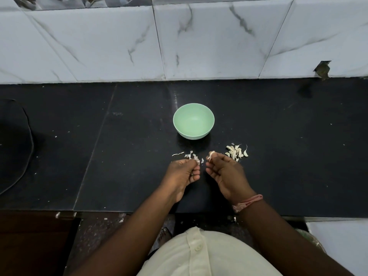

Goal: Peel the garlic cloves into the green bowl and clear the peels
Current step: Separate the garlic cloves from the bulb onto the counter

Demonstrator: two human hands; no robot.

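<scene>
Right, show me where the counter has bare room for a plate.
Bare patches: left of the green bowl toward the dark round object, and right of the garlic cloves. Crowded: the strip between bowl and hands, where peels lie.

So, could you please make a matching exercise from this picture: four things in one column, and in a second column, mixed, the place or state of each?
Things:
1. green bowl
2. pile of garlic cloves
3. loose peels
4. garlic clove

Places or states:
A. pinched at the fingertips of the right hand
B. empty, upright, on the counter beyond both hands
C. on the counter just beyond the left hand
D. on the counter to the right of the right hand

Pairs: 1-B, 2-D, 3-C, 4-A
</scene>
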